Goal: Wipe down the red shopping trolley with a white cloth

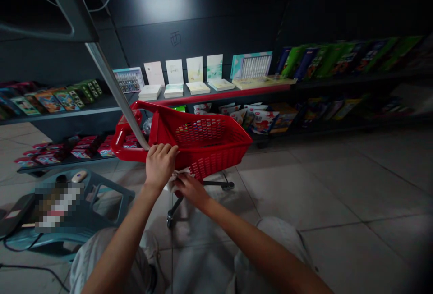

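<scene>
A small red plastic shopping cart (216,149) on dark wheeled legs stands in front of me. My left hand (160,163) is wrapped over its near side rim, close to the foot of a metal pole that rises from the cart to the upper left. Lower down, my right hand (190,189) presses a crumpled white cloth or tissue (172,181) against the outside of the cart, under the rim. The fingers of the right hand are bent around the white piece and partly hidden.
Behind the cart runs a dark shelf (101,110) with books, boxes and bagged goods. At my left stands a grey-blue plastic stool (101,226) carrying a computer mouse (79,176) and a blurred-out item. Tiled floor (324,186) stretches to the right.
</scene>
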{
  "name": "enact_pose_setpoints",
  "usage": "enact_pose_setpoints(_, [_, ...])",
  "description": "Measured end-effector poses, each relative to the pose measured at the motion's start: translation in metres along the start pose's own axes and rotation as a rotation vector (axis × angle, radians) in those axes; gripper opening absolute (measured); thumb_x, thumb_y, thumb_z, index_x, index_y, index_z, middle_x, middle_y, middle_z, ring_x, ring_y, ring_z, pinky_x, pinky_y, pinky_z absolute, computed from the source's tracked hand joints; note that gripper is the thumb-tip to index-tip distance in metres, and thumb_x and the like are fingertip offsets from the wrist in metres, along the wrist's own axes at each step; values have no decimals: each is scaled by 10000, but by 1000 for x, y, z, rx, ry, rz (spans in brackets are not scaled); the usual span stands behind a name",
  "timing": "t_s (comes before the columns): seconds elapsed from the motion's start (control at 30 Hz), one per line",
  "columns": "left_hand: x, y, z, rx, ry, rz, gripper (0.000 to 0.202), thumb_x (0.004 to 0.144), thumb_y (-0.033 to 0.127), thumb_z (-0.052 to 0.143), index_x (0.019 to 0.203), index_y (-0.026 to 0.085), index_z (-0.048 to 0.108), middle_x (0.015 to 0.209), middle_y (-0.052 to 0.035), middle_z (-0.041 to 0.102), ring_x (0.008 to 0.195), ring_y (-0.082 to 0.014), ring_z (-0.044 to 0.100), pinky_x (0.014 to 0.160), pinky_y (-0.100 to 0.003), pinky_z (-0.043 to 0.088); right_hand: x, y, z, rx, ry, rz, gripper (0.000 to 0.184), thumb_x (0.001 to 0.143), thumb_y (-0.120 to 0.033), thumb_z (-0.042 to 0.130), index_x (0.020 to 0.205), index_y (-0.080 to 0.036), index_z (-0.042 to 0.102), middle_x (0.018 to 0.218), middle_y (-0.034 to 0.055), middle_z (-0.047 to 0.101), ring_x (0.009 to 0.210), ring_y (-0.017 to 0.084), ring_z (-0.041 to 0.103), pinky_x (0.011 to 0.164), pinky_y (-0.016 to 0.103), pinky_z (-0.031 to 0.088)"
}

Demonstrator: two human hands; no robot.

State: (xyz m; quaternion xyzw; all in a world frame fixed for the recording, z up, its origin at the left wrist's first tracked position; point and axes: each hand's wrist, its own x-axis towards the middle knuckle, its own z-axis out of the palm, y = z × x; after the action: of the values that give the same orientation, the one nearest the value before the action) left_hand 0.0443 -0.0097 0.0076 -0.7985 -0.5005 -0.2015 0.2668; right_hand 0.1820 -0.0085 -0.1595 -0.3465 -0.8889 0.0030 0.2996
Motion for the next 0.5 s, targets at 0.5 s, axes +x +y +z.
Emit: enact_pose_setpoints(0.5, [0, -7, 4, -10, 24, 28, 270, 1037, 300, 448, 1088, 227, 702, 907, -86, 709, 881, -258, 600, 836, -414, 371, -46, 106, -96, -202, 197, 453, 273, 864, -68, 543, 1049, -217, 679, 1096, 85, 661, 1074, 259, 539, 911, 341, 489])
